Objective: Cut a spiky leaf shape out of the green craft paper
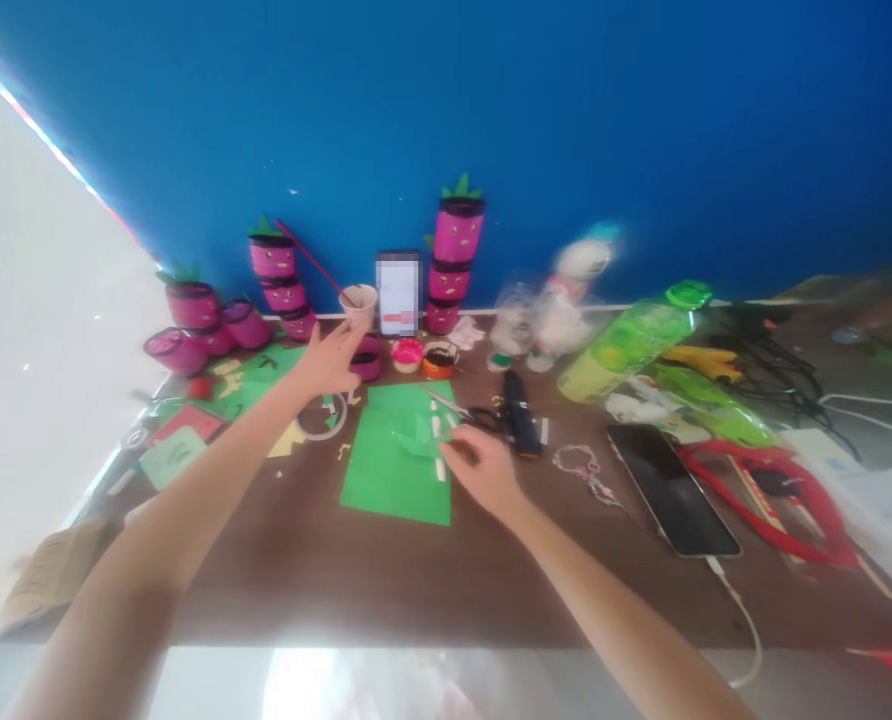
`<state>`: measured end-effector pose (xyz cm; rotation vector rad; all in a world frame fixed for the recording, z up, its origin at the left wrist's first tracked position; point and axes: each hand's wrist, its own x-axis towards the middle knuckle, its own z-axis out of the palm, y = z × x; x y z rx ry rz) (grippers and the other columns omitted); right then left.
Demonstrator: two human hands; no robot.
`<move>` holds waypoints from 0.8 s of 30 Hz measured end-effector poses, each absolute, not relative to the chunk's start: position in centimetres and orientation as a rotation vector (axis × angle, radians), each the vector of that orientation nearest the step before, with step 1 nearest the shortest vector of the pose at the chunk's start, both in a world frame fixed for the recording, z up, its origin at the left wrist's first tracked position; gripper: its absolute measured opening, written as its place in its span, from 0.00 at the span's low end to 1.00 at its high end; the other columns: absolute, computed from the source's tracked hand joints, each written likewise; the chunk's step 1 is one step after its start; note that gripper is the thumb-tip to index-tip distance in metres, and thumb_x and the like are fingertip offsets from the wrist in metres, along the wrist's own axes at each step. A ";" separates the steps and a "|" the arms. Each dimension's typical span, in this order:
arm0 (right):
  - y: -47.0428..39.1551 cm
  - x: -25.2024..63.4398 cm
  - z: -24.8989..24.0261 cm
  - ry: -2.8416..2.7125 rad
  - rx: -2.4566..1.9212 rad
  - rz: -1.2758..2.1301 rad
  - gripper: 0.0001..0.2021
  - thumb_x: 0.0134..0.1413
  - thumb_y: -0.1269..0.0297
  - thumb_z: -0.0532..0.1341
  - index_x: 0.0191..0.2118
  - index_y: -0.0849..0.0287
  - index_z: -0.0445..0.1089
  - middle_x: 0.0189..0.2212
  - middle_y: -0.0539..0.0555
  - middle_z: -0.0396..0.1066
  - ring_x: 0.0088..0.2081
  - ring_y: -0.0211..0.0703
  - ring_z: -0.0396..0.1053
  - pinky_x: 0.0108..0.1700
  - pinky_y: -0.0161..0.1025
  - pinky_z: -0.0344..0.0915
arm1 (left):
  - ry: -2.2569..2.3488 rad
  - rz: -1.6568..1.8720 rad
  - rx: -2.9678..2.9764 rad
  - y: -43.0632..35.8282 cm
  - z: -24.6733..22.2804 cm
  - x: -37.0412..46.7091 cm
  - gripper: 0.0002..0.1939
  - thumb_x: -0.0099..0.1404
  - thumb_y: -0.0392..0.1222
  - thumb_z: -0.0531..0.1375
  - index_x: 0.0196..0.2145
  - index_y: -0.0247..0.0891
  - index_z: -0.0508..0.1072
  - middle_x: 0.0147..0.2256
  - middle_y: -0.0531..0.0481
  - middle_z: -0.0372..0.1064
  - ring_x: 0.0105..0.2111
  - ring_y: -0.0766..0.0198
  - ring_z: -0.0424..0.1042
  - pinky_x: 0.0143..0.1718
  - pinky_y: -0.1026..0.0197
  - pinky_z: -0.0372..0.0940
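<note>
My left hand (333, 360) stretches to the back of the table, its fingers apart, over a short purple cup (366, 364) with a dark rim. Whether the fingertips touch this cup I cannot tell. Just behind them stands a white paper cup (358, 307) with a red stick in it. My right hand (485, 472) is closed, thumb and fingertips pinching a small cut piece of green paper (416, 438) above a larger green sheet (393, 490). Beside those fingertips, a white stick (439, 465) lies on the sheet. Scissors (476, 415) rest just beyond my right hand.
Stacked purple cups with faces (457, 235) stand along the blue wall. Pink paint (407, 355), a dark paint pot (440, 360), a tape roll (322, 435) and a black tool (521, 415) lie nearby. Rightward are a green bottle (633, 340) and a phone (675, 490) on a cable.
</note>
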<state>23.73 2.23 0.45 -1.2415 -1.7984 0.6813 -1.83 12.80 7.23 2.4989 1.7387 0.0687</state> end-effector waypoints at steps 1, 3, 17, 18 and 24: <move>2.2 23.7 0.5 -1.797 -1.248 0.686 0.05 0.48 0.65 0.58 0.28 0.59 0.69 0.21 0.50 0.68 0.23 0.37 0.64 0.26 0.34 0.63 | 1.735 0.064 2.492 12.5 7.3 -1.8 0.47 0.48 0.35 0.53 0.63 0.38 0.35 0.63 0.39 0.39 0.63 0.52 0.37 0.57 0.34 0.31; 2.3 23.7 0.5 -1.789 -1.262 0.690 0.05 0.48 0.64 0.58 0.28 0.59 0.69 0.21 0.50 0.68 0.23 0.37 0.63 0.26 0.34 0.63 | 1.724 0.057 2.475 11.8 7.2 -1.8 0.46 0.48 0.35 0.54 0.63 0.39 0.36 0.63 0.40 0.39 0.63 0.52 0.36 0.57 0.34 0.32; 5.6 22.5 4.2 -1.392 -1.230 1.156 0.09 0.42 0.59 0.63 0.26 0.61 0.69 0.20 0.51 0.70 0.23 0.40 0.69 0.27 0.37 0.67 | 1.373 1.036 1.903 11.3 7.2 -5.0 0.30 0.53 0.38 0.58 0.54 0.35 0.61 0.56 0.39 0.58 0.58 0.49 0.55 0.59 0.47 0.49; 6.4 21.9 4.9 -1.404 -1.199 1.138 0.09 0.42 0.60 0.64 0.26 0.61 0.70 0.21 0.52 0.71 0.23 0.40 0.69 0.27 0.38 0.68 | 1.288 1.092 1.812 11.2 7.2 -4.9 0.27 0.53 0.40 0.59 0.51 0.34 0.64 0.52 0.38 0.64 0.55 0.50 0.61 0.57 0.47 0.53; 11.1 17.8 7.4 -1.439 -1.020 1.107 0.07 0.42 0.64 0.63 0.28 0.61 0.70 0.25 0.53 0.72 0.26 0.40 0.71 0.31 0.39 0.70 | 1.086 1.182 1.638 11.2 8.5 -2.5 0.27 0.49 0.40 0.65 0.47 0.33 0.65 0.44 0.40 0.71 0.44 0.56 0.71 0.49 0.52 0.64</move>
